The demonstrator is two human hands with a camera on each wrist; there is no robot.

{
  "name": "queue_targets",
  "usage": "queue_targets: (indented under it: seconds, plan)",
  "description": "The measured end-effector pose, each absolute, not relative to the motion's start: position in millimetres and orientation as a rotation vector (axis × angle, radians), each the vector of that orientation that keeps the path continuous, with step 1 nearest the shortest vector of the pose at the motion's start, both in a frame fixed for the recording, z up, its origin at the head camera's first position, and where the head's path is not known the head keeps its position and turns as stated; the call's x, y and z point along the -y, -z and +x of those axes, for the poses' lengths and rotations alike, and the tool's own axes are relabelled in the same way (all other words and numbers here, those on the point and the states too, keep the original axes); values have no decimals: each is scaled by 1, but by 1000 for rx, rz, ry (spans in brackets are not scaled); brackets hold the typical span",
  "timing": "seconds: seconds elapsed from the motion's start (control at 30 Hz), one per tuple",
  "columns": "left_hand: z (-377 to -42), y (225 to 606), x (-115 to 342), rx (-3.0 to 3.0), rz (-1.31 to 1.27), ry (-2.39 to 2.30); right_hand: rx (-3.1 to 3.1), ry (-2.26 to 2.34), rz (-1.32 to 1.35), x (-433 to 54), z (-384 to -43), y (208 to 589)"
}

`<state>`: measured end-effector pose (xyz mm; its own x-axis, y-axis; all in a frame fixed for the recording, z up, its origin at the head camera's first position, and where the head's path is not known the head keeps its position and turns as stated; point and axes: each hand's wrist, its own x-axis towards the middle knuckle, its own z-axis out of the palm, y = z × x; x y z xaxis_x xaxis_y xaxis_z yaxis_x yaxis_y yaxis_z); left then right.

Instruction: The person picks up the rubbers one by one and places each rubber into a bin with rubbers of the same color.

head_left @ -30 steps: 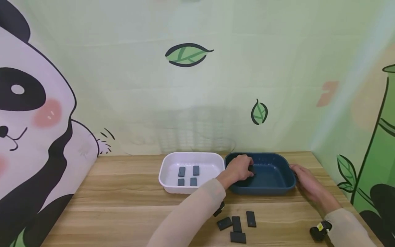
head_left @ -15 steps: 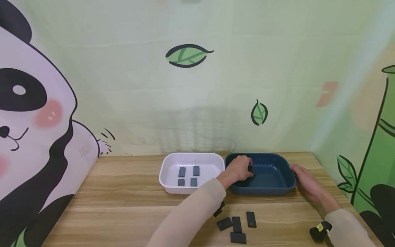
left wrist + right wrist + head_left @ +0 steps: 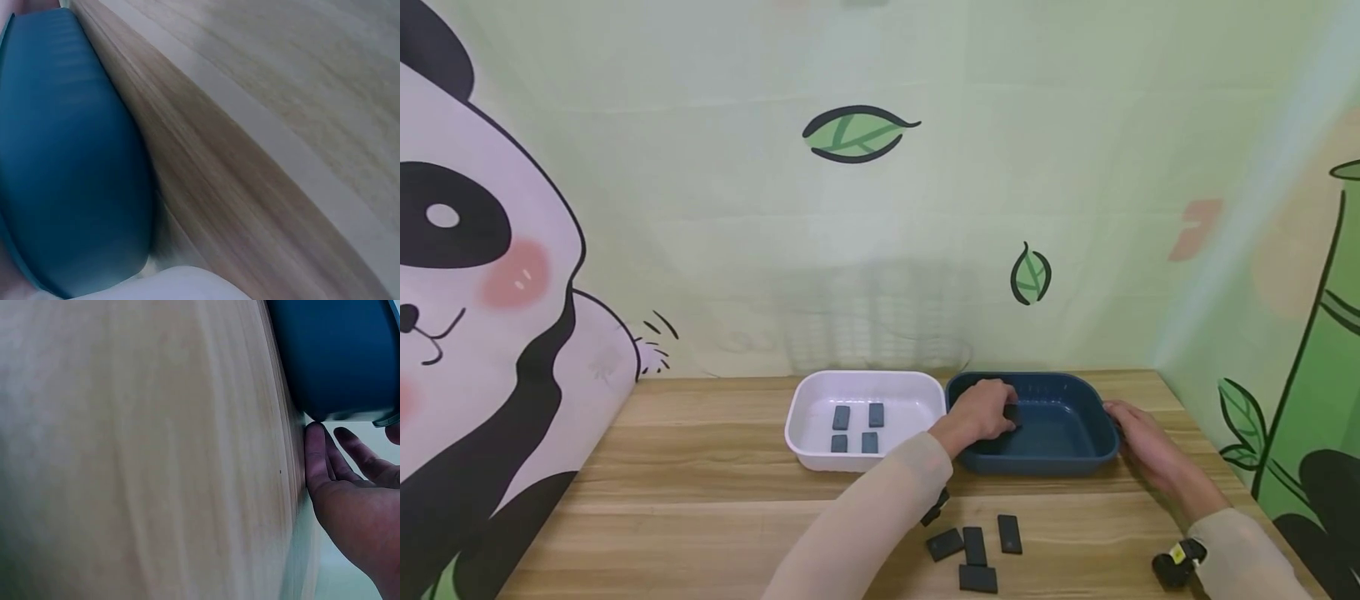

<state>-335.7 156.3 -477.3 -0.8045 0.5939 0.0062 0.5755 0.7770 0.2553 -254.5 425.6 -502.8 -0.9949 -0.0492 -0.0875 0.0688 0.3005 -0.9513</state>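
Observation:
My left hand (image 3: 981,410) reaches over the left end of the dark blue tray (image 3: 1037,465), its fingers curled around a small dark rectangular tile (image 3: 1011,412) that is mostly hidden. At the tray's right end is my right hand (image 3: 1146,437); in the right wrist view its fingers (image 3: 317,447) extend to the lower corner of the tray, with the thumb close to the rim. The left wrist view shows the tray's outer side (image 3: 75,150) but no clear part of the hand.
Left of the blue tray stands a white tray (image 3: 865,460) with several dark tiles (image 3: 842,417) inside. Several more dark tiles (image 3: 974,546) lie on the wooden table (image 3: 700,517) in front. A printed cloth (image 3: 730,208) hangs behind the table.

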Motion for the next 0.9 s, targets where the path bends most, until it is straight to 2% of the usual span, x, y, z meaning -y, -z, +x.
queue_targets:
  seconds: [0.57,0.9]
  plan:
    - [-329,472,-158,-2912,937,-248,-2427,1830,36,-423,-255,503]
    - [-302,422,-118,-2815,1182,-556,-2401,1902,24,-422,-252,502]
